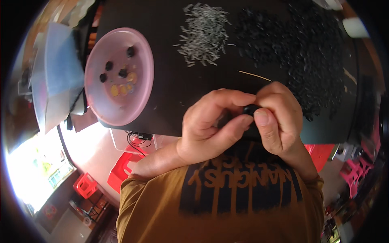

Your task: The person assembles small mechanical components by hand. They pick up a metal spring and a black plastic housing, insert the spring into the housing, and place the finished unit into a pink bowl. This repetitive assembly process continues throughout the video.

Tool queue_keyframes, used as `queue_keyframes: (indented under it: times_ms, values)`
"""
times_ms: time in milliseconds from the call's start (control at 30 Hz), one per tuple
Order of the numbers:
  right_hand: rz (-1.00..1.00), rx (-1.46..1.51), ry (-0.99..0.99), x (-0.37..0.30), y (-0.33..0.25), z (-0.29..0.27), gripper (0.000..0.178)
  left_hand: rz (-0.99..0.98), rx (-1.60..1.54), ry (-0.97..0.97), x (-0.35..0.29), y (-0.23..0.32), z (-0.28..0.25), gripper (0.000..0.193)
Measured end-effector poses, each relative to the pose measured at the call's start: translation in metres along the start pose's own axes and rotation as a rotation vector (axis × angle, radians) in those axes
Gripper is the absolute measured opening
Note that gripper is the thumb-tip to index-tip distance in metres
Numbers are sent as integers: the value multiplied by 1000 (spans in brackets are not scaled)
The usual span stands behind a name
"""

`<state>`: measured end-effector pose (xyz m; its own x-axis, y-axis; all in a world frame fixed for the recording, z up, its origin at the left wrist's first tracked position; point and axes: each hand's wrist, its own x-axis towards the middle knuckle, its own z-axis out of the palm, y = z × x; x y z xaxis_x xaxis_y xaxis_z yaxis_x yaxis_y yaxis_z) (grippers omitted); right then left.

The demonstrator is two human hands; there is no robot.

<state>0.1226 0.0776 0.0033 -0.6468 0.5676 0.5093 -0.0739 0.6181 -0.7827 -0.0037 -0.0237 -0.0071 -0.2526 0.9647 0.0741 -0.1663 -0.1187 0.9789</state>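
A small, rounded black part (249, 109) is pinched between my two hands above the near side of the dark table (174, 93). Thumb and fingertips of my left hand (212, 123) close on its left side. From the right, my right hand (280, 119) grips it with the thumb and a curled forefinger. My fingers cover much of the part, so its exact kind does not show. Just beyond the right hand lies a thin, light-coloured stick (253, 75).
A pink basin (139, 97) at the left holds several black pieces and some yellowish round ones. Farther back lie a heap of small grey pieces (204, 34) and a large spread of black parts (300, 48). A white object (355, 27) is at the far right.
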Motion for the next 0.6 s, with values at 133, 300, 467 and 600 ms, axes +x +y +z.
queue_keyframes:
  times_ms: [133, 300, 467, 600]
  values:
    - [139, 69, 3, -3, -5, 3, 11, -36, -12, 19, 1, 3, 3, 30]
    - [217, 154, -16, -5, -9, 4, 11, 170, 223, -6, 4, 13, -12, 28]
    - [221, 192, -19, -9, -9, -1, 5, 311, 460, 344, -6, 27, -45, 26]
    - [155, 234, -140, -13, -9, -1, 6, 235, 841, 645, 0, 40, -72, 26]
